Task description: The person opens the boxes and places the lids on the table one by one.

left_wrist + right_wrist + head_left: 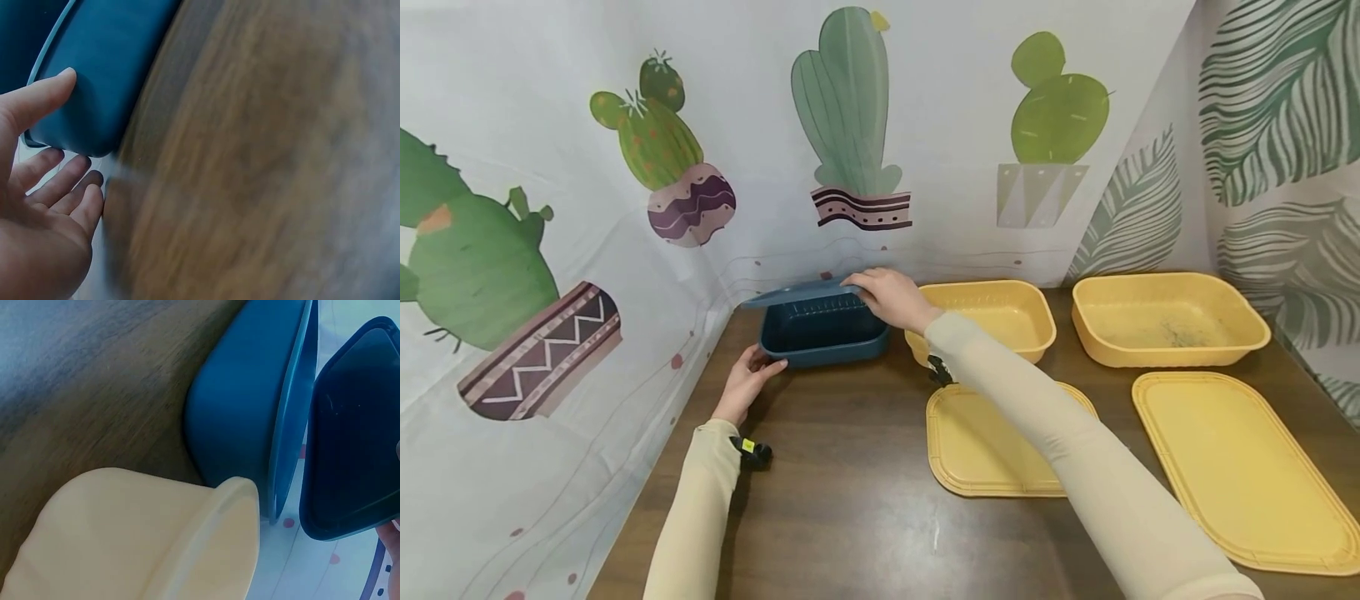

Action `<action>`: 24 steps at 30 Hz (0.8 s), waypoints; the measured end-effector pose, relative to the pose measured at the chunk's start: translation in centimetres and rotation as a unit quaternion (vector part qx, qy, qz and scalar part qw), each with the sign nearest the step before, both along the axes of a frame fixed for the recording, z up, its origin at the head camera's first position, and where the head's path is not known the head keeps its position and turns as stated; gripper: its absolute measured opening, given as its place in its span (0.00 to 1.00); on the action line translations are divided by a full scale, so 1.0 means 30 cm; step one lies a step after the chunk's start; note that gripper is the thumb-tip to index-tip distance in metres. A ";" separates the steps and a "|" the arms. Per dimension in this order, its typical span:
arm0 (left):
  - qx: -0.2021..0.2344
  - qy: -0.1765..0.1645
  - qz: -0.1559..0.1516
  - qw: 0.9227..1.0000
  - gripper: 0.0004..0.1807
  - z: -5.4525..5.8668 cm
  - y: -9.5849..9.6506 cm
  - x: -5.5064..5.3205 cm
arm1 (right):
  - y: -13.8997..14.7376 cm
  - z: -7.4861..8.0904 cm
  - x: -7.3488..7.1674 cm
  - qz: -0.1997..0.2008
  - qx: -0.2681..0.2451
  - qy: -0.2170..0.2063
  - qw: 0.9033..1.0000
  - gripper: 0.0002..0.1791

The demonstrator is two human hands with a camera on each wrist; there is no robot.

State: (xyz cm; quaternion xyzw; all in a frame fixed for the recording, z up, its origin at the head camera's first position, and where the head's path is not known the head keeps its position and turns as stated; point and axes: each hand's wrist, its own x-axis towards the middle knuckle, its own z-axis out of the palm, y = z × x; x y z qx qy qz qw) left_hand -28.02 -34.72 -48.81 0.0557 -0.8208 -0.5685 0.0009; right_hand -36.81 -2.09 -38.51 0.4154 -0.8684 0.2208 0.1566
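A dark blue rectangular container (838,356) stands at the back left of the table. Above its opening a matching blue lid (801,292) is tilted, and my right hand (895,298) grips it by its right end. In the right wrist view the lid's underside (356,437) shows apart from the container's rim, with only a bit of the hand in sight. My left hand (747,385) is at the container's front left corner. Its thumb lies against the front wall, while the relaxed fingers are beside the left end, as the left wrist view shows.
Two yellow containers, a smaller one (1043,332) and a larger one (1165,357), stand uncovered to the right. In front of them lie two yellow lids, a smaller one (985,442) and a larger one (1247,467). A cactus-print cloth (955,108) hangs behind the brown table (842,467).
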 end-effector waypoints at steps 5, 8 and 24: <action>0.001 0.007 -0.004 1.000 0.44 -0.001 -0.004 -0.007 | -0.003 0.004 -0.001 -0.001 -0.016 -0.018 1.000 0.15; 0.002 0.006 -0.004 1.000 0.44 -0.003 -0.009 -0.009 | -0.004 0.003 0.001 -0.004 -0.027 -0.035 0.999 0.15; 0.024 -0.002 -0.035 0.999 0.49 0.025 -0.031 0.009 | 0.030 0.052 0.040 -0.002 -0.089 -0.094 0.992 0.15</action>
